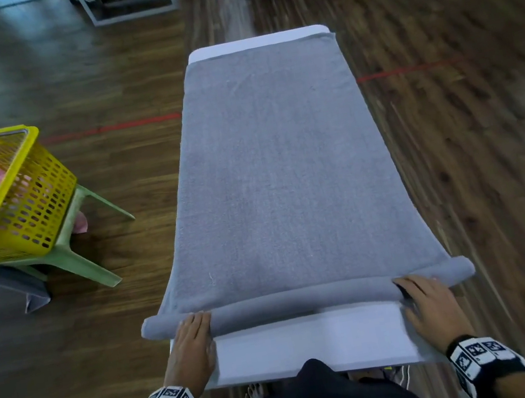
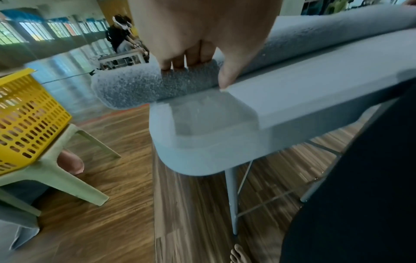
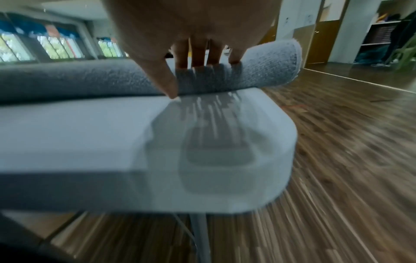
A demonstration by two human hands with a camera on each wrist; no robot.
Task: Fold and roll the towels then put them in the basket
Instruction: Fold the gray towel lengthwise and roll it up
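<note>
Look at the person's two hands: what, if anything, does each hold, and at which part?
Both rest on the rolled end of the grey towel: the left hand near the roll's left end, the right hand near its right end, fingers laid over it.

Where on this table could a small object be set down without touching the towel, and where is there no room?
One bare strip of white table lies between the rolled end of the grey towel and the near edge, bordered by the left hand and right hand. A thin bare band shows at the far edge. Everywhere between, the towel covers the top.
</note>
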